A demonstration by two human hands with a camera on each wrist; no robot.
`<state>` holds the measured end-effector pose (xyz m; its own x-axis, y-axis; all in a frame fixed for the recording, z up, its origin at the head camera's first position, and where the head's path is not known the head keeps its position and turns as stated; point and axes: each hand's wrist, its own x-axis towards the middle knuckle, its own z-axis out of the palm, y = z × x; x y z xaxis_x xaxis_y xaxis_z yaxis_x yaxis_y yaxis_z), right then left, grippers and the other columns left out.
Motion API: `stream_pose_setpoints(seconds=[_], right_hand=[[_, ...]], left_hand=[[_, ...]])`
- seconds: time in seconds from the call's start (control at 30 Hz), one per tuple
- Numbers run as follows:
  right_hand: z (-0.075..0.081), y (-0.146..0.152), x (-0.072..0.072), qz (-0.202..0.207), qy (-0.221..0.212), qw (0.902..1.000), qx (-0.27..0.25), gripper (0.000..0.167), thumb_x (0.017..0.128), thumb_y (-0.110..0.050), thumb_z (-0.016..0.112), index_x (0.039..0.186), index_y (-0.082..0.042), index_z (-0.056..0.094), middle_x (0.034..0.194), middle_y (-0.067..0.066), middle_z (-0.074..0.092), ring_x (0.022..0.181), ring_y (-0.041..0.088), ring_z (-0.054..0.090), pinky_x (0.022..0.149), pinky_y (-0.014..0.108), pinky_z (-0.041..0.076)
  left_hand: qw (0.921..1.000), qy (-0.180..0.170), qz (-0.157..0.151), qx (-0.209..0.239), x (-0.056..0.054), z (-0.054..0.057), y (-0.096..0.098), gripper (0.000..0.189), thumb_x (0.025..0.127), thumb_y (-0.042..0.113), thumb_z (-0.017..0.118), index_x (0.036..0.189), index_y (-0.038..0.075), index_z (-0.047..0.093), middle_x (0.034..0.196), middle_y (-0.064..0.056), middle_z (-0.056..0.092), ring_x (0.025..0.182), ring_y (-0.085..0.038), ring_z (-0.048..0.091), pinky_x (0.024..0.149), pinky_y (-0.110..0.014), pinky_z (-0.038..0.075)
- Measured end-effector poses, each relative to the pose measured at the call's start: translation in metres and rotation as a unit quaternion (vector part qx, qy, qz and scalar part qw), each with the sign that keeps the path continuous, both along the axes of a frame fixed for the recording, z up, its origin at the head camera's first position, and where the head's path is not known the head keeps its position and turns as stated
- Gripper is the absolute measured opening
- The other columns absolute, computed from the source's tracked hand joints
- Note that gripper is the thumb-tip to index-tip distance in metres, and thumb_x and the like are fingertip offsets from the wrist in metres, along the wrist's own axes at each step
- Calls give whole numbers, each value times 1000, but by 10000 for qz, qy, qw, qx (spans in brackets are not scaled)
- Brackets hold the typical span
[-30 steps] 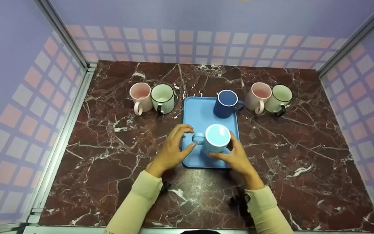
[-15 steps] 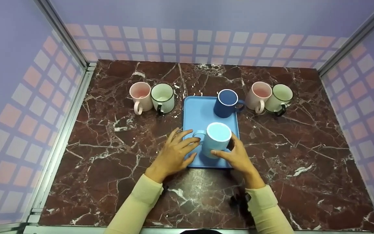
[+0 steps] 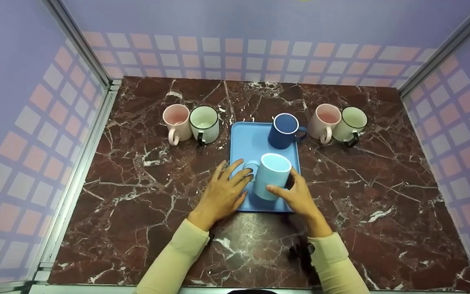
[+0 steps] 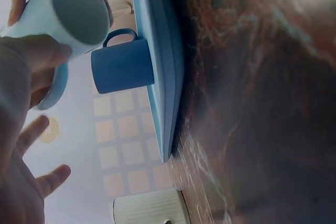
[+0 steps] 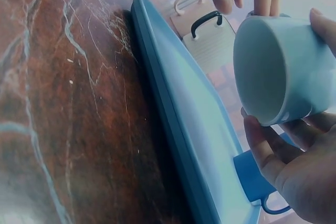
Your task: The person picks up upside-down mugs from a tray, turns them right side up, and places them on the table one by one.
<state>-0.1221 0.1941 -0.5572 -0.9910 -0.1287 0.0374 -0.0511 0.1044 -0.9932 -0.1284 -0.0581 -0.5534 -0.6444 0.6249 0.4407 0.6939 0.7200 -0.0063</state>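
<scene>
A light blue mug is held a little above the blue tray. My right hand grips its right side, thumb in front. The upper end has a white rim; the wrist views show a pale round hollow at its lower end. My left hand is spread at the mug's left, with some fingertips at the handle; firm contact cannot be judged. In the left wrist view, the left thumb overlaps the mug's side. A navy mug stands upright on the tray's far right part.
Left of the tray, a pink mug and a pale green mug stand side by side. To its right are another pink mug and another green mug. Walls surround the dark marbled tabletop on three sides.
The light blue mug has tilted and shifted slightly right in my right hand. My left hand has turned, spreading its fingers across the handle side. The other mugs have stayed put.
</scene>
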Motion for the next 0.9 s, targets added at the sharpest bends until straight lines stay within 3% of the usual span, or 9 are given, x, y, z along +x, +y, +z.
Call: stream_pose_setpoints(seconds=[0.23, 0.53, 0.9], right_hand=[[0, 0, 1, 0, -133, 9997, -195, 58, 88, -5, 78, 142, 0, 55, 126, 19, 68, 111, 26, 69, 93, 34, 59], [1, 0, 2, 65, -124, 9993, -333, 43, 96, -4, 64, 137, 9, 56, 120, 22, 70, 103, 19, 70, 87, 29, 59], [2, 3, 4, 320, -162, 9988, -322, 42, 110, -19, 50, 141, 9, 51, 113, 22, 69, 92, 18, 72, 80, 29, 59]], left_hand=[[9991, 418, 69, 85, -3, 0, 5, 33, 95, 32, 71, 126, 20, 71, 145, 5, 60, 149, -27, 42, 115, -57, 43], [9989, 387, -62, 262, -5, 1, 7, 23, 103, 34, 62, 119, 20, 70, 146, 4, 59, 149, -26, 43, 116, -56, 42], [9954, 445, -562, 631, -5, 1, 10, 19, 105, 33, 59, 108, 16, 67, 142, -4, 61, 148, -28, 45, 119, -55, 40]])
